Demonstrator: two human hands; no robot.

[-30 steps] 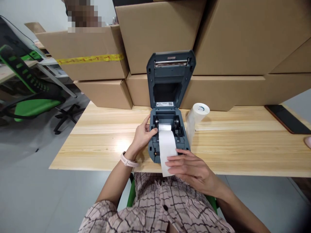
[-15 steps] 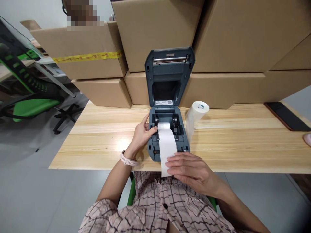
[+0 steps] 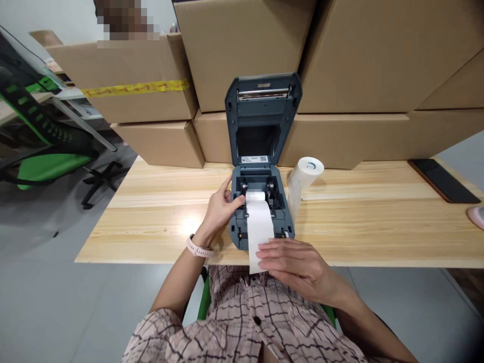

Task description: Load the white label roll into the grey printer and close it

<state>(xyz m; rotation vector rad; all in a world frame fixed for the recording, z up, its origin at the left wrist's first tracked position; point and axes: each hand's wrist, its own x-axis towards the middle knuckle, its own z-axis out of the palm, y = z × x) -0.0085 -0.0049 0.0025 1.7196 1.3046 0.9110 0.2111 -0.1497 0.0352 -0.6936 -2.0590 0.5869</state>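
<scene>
A dark grey label printer (image 3: pixel 283 214) stands on the table with its lid (image 3: pixel 251 121) raised. Inside it a small white paper roll (image 3: pixel 255 195) lies between two black roll holders, nearer the left one. From that roll a white paper strip (image 3: pixel 259 222) runs forward over the printer's front edge. My left hand (image 3: pixel 221 206) grips the printer's left wall, thumb over the inner edge beside the roll. The free end of the strip is in my right hand (image 3: pixel 293 264), fingers flat together on top; its thumb is hidden underneath.
A larger white label roll (image 3: pixel 310 165) stands right of the printer, its loose tail hanging beside the printer. Cardboard boxes (image 3: pixel 348 138) are stacked along the back. A black phone (image 3: pixel 444 180) lies at the far right, near a pink object (image 3: pixel 476 217). A green chair (image 3: pixel 56 166) stands left.
The paper strip has shifted very slightly left across the printer's front, with my right hand on it. My left hand keeps its place. The view itself has drifted a little.
</scene>
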